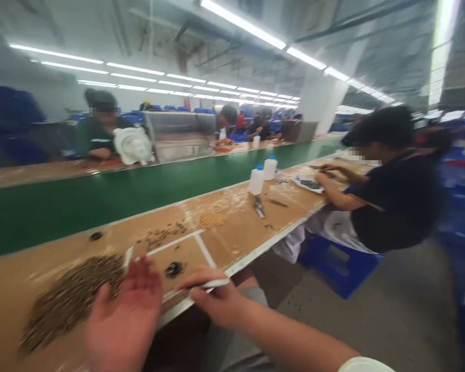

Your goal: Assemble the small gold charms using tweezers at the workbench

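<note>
My left hand [126, 315] is raised palm up with its fingers spread, and nothing shows in it. Beside it lies a wide heap of small brown-grey pieces [72, 297], blurred. My right hand [220, 305] is closed around a slim, pale, pen-like tool [216, 283], whose tip points left over the bench edge; blur hides its exact kind. Just beyond the right hand, a small black clump [173, 269] sits on the board between white strips [204, 249].
Along the brown bench [232, 243] lie a tan pile of small pieces [212, 221], scattered dark bits [165, 232] and white bottles with blue caps [256, 182]. A green conveyor belt [186, 178] runs behind. At right a person [395, 196] works over a white tray [308, 183].
</note>
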`<state>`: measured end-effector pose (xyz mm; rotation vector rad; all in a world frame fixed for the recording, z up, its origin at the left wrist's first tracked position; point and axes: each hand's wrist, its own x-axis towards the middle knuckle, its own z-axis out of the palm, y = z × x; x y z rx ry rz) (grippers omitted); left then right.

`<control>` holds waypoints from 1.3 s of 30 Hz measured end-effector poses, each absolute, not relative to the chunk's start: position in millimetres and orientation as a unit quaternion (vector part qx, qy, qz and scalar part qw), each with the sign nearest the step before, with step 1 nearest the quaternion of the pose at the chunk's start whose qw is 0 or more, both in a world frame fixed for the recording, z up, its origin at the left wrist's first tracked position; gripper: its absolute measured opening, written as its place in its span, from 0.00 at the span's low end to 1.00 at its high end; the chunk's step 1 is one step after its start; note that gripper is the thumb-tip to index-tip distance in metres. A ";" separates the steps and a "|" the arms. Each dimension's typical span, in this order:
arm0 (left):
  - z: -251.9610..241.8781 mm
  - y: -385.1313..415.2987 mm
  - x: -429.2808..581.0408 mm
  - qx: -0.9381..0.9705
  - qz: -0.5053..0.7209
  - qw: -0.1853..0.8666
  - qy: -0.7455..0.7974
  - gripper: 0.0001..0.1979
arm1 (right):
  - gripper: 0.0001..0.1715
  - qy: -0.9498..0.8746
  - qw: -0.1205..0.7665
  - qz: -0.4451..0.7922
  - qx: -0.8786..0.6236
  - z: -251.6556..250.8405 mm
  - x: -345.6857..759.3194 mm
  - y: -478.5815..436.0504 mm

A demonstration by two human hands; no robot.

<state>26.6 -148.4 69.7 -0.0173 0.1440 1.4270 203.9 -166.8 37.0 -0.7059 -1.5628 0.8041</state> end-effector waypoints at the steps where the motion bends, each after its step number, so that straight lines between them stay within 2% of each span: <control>1: 68.1 -154.5 23.2 -0.021 0.676 0.728 0.113 0.21 | 0.26 -0.636 0.597 0.368 -0.321 38.6 206.9 -170.0; 4: 70.6 -160.5 29.3 -0.032 0.672 0.722 0.164 0.23 | 0.19 -0.557 0.583 0.486 -0.337 47.9 216.4 -167.8; 7: 79.3 -162.7 44.7 -0.030 0.658 0.736 0.156 0.24 | 0.16 -0.530 0.562 0.544 -0.329 59.5 213.7 -164.7; 13: 84.3 -174.2 54.5 0.009 0.627 0.764 0.150 0.27 | 0.09 -0.557 0.559 0.519 -0.327 63.5 192.7 -167.9; 17: 76.0 -173.7 52.9 0.055 0.626 0.762 0.153 0.24 | 0.03 -0.626 0.537 0.458 -0.331 62.0 187.4 -167.5; 26: 71.4 -166.9 50.0 0.056 0.635 0.751 0.172 0.22 | 0.06 -0.666 0.530 0.398 -0.342 53.7 177.6 -156.2; 31: 71.3 -155.6 46.3 0.027 0.630 0.757 0.168 0.25 | 0.10 -0.653 0.532 0.416 -0.343 46.3 172.5 -144.1; 33: 70.1 -146.0 43.0 0.027 0.623 0.759 0.187 0.24 | 0.13 -0.627 0.547 0.433 -0.345 46.2 172.6 -134.3; 36: 64.3 -127.3 34.4 0.107 0.602 0.754 0.239 0.16 | 0.19 -0.596 0.575 0.452 -0.331 50.7 176.7 -111.3; 39: 56.8 -106.9 23.1 0.241 0.543 0.756 0.275 0.15 | 0.21 -0.593 0.595 0.444 -0.312 59.4 182.4 -81.9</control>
